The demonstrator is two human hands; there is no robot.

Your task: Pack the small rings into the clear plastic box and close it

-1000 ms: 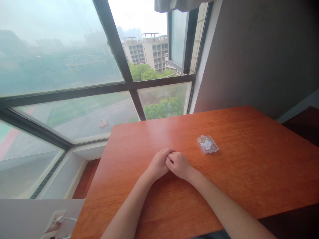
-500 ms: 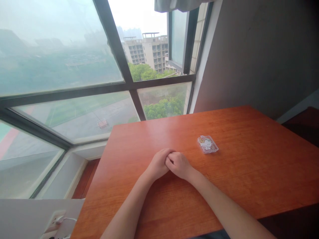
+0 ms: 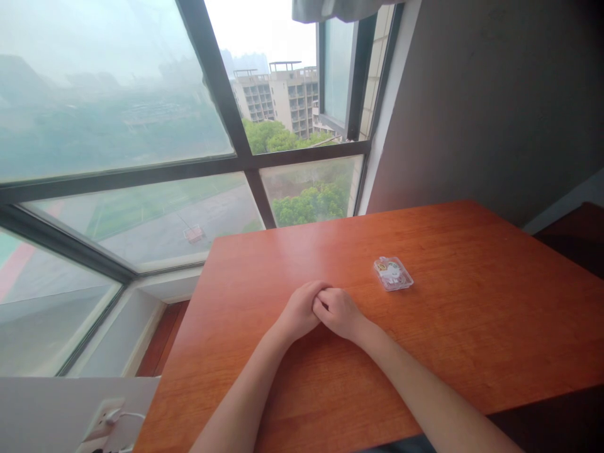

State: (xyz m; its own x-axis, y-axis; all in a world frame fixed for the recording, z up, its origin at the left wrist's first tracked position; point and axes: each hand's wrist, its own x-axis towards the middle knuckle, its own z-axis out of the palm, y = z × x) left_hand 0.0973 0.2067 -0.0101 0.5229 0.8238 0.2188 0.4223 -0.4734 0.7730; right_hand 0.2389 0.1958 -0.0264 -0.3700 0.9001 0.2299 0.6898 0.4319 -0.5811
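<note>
We take the clasped hands as the dial centre, with 12 o'clock toward the far side of the table.

At 8 o'clock, we find one white wall socket [image 3: 101, 418] with a white plug [image 3: 113, 416] seated in it. At 10 to 12 o'clock, we see one dark window frame [image 3: 141, 177] along the far left side.

At the centre are two hands. The left hand [image 3: 302, 308] and the right hand [image 3: 340, 311] are folded into each other, fingers curled, each gripping the other. Both rest over one reddish-brown table [image 3: 472, 321].

At 2 o'clock from the right hand, we locate one clear plastic box [image 3: 393, 275]. It lies flat on the tabletop, near that hand but apart from it; the left hand is farther from it. We can make out pale and coloured contents within the box, but they are too small to identify or count.

At 1 to 2 o'clock, beyond the box and the table's far edge, we note one grey wall [image 3: 486, 107].
</note>
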